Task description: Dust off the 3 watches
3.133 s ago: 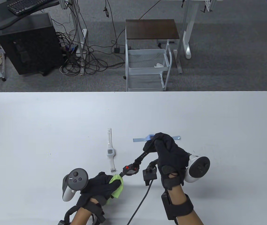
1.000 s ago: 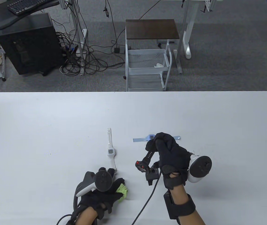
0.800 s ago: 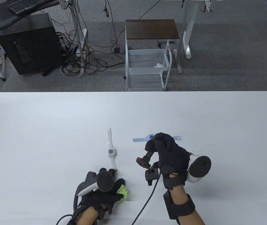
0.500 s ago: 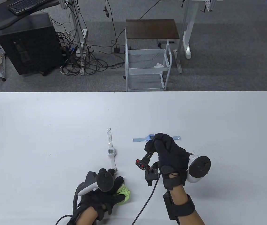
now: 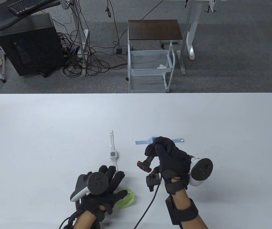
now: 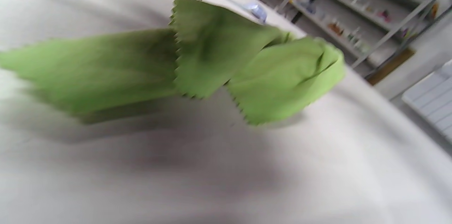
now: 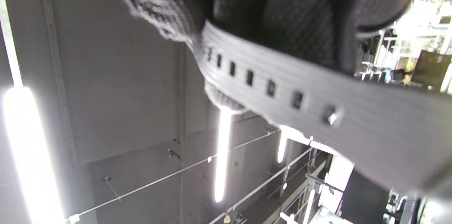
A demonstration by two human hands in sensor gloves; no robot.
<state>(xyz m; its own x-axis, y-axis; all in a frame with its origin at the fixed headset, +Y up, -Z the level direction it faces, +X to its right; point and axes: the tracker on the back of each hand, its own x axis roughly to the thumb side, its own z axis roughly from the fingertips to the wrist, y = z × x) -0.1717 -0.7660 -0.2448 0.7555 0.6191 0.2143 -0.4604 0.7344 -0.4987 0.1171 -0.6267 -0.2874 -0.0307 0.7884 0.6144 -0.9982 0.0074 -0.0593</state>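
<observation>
While left hand [image 5: 102,188] splays, right hand [image 5: 171,159] pinches black watch [image 5: 145,164].

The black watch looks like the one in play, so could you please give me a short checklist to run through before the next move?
1. Black watch secured: ok. The right hand holds its strap, and the case hangs above the table.
2. Green cloth in the left hand's grip: not ok. The left hand has its fingers spread and the cloth lies loose on the table beside it.
3. White watch in reach: ok, flat on the table just beyond the left hand.
4. Blue watch unobstructed: not ok, the right hand covers part of it in the table view.
5. Which watches are already dusted: cannot tell.
</observation>
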